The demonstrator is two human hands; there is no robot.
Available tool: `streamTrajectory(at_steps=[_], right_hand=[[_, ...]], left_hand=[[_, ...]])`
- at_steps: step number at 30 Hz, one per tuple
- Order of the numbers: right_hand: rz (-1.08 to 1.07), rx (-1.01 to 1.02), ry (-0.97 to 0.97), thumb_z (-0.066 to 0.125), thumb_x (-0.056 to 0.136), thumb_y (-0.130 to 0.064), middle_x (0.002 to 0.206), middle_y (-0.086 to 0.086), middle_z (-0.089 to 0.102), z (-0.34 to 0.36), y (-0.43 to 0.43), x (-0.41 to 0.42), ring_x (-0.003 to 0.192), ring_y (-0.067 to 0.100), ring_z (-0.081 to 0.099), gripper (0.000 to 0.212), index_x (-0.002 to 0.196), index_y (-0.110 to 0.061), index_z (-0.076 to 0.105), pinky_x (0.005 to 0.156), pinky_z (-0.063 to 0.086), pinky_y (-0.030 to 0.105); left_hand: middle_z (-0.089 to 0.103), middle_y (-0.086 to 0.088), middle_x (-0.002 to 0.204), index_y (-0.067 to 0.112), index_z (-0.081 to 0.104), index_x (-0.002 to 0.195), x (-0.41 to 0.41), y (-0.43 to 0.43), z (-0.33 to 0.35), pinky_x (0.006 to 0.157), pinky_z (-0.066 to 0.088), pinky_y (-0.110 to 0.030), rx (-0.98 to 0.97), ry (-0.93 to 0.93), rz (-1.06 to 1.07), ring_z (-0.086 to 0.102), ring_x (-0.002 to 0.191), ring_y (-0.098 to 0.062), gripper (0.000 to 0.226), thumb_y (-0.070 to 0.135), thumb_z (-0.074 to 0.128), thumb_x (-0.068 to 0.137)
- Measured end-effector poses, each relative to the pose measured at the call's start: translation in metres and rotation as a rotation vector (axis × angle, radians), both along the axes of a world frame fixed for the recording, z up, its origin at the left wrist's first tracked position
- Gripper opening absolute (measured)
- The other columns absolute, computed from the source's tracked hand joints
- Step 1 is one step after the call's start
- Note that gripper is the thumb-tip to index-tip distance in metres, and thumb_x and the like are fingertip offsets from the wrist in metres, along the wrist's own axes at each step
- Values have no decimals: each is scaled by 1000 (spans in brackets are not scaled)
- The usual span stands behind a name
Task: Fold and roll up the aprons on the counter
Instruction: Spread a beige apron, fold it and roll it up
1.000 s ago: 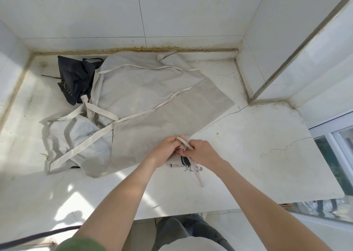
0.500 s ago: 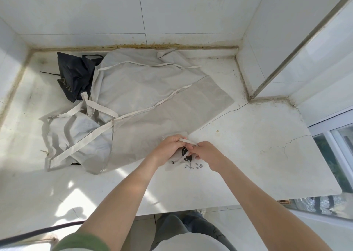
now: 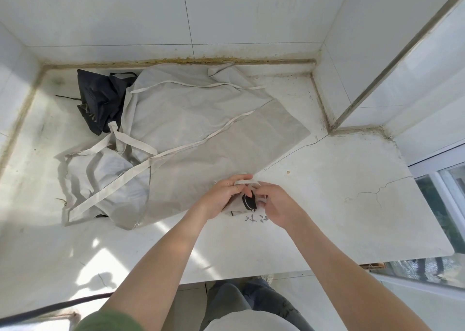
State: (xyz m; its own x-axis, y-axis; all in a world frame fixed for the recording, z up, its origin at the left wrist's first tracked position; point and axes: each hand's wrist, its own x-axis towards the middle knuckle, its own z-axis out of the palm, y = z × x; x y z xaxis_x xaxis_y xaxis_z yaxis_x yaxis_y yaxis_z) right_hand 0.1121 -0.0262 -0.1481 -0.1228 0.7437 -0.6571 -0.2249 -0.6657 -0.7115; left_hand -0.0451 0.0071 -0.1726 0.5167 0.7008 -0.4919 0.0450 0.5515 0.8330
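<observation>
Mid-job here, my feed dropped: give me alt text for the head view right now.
Toward the front of the white counter, the left-hand grip and right-hand grip pinch a pale strap over a small folded apron with black print. Behind it grey aprons lie spread loosely, with a dark apron bunched at the back left.

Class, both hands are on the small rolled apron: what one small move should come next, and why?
Probably pull the strap snug round the rolled apron. The left hand and the right hand both pinch the strap just above the roll, and it seems slack, with no knot to be seen.
</observation>
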Motion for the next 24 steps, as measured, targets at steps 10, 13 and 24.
streamTrajectory(at_steps=[10,13,24], right_hand=[[-419,111,279,38,102,-12,63,4,62,-10,9,8,72,20,67,32,72,-8,50,75,53,28],[-534,76,314,34,102,-7,53,0,37,-19,11,10,46,15,41,32,72,-10,44,57,50,26],[-338,115,-320,33,100,-10,49,-7,23,-33,10,32,45,13,19,28,75,-12,45,40,20,19]], left_hand=[[57,0,129,9,62,46,6,1,-5,87,44,-13,-39,-55,103,58,108,-7,70,18,26,105],[58,-6,125,10,54,42,4,-2,-8,93,42,-16,-42,-88,210,57,107,-11,70,10,23,104],[72,-5,84,19,37,32,-7,-3,-17,75,48,-16,-141,-99,396,60,77,-12,75,27,21,106]])
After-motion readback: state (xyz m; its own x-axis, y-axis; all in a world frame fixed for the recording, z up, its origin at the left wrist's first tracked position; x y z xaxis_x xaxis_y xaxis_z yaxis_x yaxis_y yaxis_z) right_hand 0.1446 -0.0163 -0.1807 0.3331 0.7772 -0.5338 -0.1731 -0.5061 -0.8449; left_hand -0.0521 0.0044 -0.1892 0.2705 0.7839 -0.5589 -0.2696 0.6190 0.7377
